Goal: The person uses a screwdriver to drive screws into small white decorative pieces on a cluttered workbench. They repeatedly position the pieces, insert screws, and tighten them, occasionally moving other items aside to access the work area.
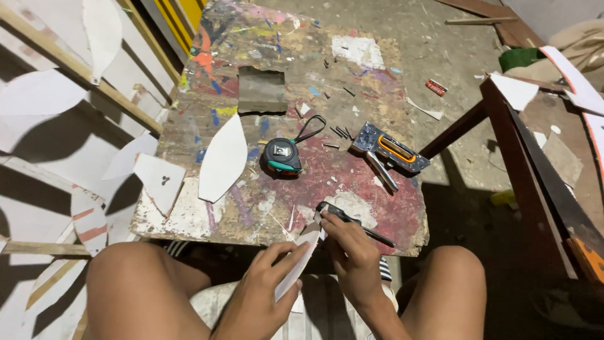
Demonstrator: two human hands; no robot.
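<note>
At bench edge: L hand (261,286) grips white leaf-shaped cutout (297,264); R hand (352,252) clenches black cutter (352,221), mid-trim; next needs steady stroke.

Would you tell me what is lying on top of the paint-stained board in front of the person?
On the board lie a leaf-shaped white cutout, a tape measure, a staple gun and loose staples. The hands cover part of its near edge, and whatever is under the cutout is hidden.
</note>
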